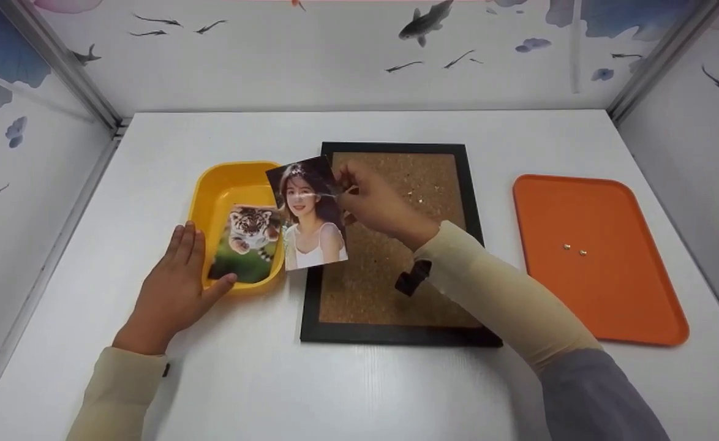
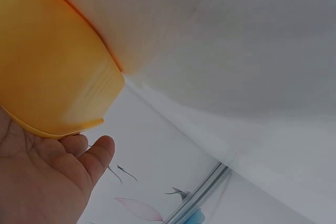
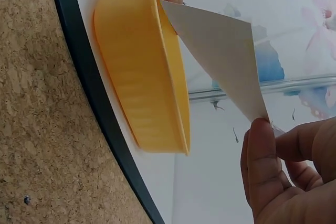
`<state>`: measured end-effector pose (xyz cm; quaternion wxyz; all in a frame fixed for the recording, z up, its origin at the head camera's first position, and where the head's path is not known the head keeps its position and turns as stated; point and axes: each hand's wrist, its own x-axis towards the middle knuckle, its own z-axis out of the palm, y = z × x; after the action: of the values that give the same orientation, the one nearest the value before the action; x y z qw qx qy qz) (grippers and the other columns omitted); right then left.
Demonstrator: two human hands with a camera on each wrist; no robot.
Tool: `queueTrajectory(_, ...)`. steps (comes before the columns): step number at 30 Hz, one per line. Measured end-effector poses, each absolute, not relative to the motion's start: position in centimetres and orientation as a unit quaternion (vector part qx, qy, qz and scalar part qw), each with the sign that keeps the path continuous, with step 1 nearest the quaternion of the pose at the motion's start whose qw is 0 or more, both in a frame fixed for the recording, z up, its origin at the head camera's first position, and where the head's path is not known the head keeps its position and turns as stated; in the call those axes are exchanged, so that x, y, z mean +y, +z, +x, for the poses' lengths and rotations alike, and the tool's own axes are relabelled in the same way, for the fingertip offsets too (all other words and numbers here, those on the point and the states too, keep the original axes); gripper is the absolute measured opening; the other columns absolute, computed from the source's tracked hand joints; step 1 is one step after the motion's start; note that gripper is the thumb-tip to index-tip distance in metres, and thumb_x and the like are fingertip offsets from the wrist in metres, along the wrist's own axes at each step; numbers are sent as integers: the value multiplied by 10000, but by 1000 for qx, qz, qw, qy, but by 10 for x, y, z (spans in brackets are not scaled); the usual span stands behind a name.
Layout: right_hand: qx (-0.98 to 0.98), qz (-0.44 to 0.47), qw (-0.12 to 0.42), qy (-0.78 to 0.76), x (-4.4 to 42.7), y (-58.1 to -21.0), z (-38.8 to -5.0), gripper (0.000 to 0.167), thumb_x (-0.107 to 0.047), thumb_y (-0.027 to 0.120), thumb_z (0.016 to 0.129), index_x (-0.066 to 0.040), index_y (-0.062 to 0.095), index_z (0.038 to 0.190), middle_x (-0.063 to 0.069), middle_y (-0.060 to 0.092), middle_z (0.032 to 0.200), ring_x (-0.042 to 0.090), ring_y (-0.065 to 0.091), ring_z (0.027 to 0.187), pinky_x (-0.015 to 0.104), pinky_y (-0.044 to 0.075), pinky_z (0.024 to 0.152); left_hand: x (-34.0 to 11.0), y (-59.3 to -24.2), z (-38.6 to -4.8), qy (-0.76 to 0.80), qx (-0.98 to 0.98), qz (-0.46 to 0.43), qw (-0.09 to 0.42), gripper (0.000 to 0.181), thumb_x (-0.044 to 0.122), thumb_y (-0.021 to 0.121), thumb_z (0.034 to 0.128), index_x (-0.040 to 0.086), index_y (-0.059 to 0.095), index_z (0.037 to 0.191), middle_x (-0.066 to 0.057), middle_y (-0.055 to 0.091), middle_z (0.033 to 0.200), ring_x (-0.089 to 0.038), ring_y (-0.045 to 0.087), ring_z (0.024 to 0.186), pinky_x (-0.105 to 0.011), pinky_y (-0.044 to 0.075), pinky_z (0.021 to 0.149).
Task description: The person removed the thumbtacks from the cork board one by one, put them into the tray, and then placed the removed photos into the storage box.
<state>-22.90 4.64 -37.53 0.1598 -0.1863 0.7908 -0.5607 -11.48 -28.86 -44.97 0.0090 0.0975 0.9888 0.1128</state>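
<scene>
A portrait photo (image 1: 312, 214) of a person in a white top is pinched at its right edge by my right hand (image 1: 375, 199), held above the gap between tub and board. In the right wrist view the plain back of the photo (image 3: 220, 51) shows, with the right hand (image 3: 294, 171) gripping one edge. My left hand (image 1: 173, 288) rests with extended fingers on the left rim of the yellow tub (image 1: 212, 184), its thumb over the front rim. A tiger photo (image 1: 249, 245) lies inside the tub. In the left wrist view the left hand (image 2: 47, 177) touches the tub's rim.
Under the right hand lies a black-framed cork board (image 1: 390, 294) with a few small shiny pins (image 1: 419, 200) near its upper middle. An orange tray (image 1: 604, 294) stands at the right, holding two small shiny pieces (image 1: 575, 250). Printed wall panels (image 1: 335, 61) enclose the white table (image 1: 310, 392).
</scene>
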Motion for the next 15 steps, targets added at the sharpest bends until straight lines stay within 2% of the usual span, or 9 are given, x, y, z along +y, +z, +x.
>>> queueTrajectory(10, 784, -210, 140, -567, 23, -373, -232, 205, 41, 523, 949, -39, 495, 1136, 124, 569, 1035, 247, 649, 874, 386, 585, 684, -288, -449, -116, 107, 990, 96, 4, 1022, 639, 485, 953, -117, 113, 1532, -293, 83, 1609, -410, 43, 1494, -584, 208, 1129)
queueTrajectory(15, 783, -205, 145, -570, 9, -379, -232, 209, 37, 528, 944, -34, 492, 1137, 124, 563, 941, 312, 641, 790, 391, 584, 657, -288, -451, -115, 106, 990, 95, 9, 1024, 635, 493, 953, -117, 106, 1532, -293, 71, 1610, -413, 33, 1493, -587, 206, 1128)
